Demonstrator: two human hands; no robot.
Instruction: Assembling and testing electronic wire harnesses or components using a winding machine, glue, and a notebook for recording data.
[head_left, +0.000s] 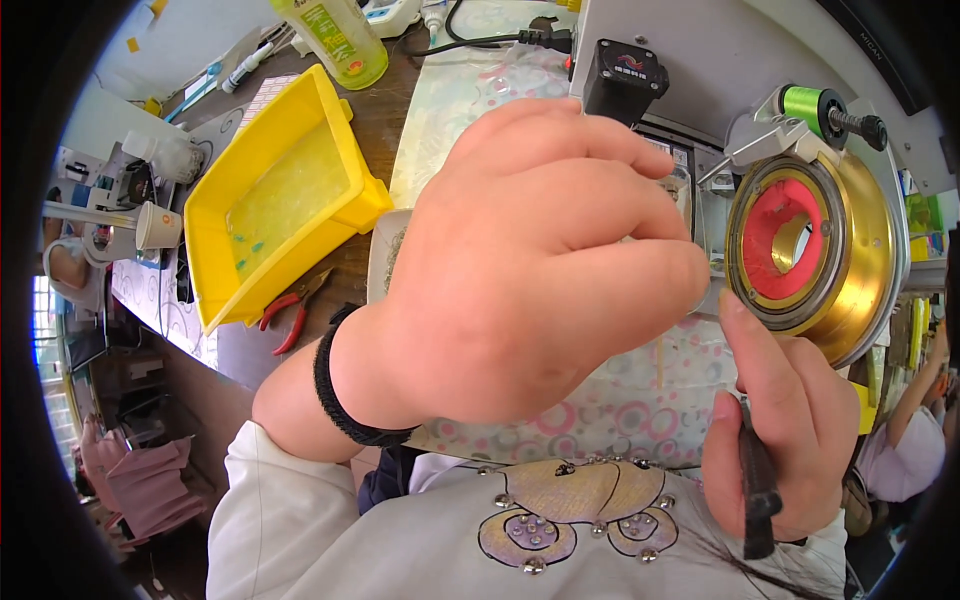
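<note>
My left hand [520, 270] fills the middle of the view, back of the hand up, with a black band around the wrist. Its fingers curl in toward the right; whatever they pinch is hidden behind the hand. Lower right, my right hand [800, 420] grips a dark-handled tool [757, 490] against the palm, its working end out of sight. The right index finger points up, close to the left fingertips. Just beyond both hands stands a gold ring-shaped machine part [868, 265] with a red inner lining [755, 240]. A spool of green thread [808, 108] sits above it.
To the left, a yellow plastic bin [290, 270] holds a few small green bits. Red-handled pliers [290, 318] lie beside it. A bottle of yellow-green liquid [335, 40] stands at the back, near a black motor box [625, 82]. Patterned sheeting [610, 405] covers the table.
</note>
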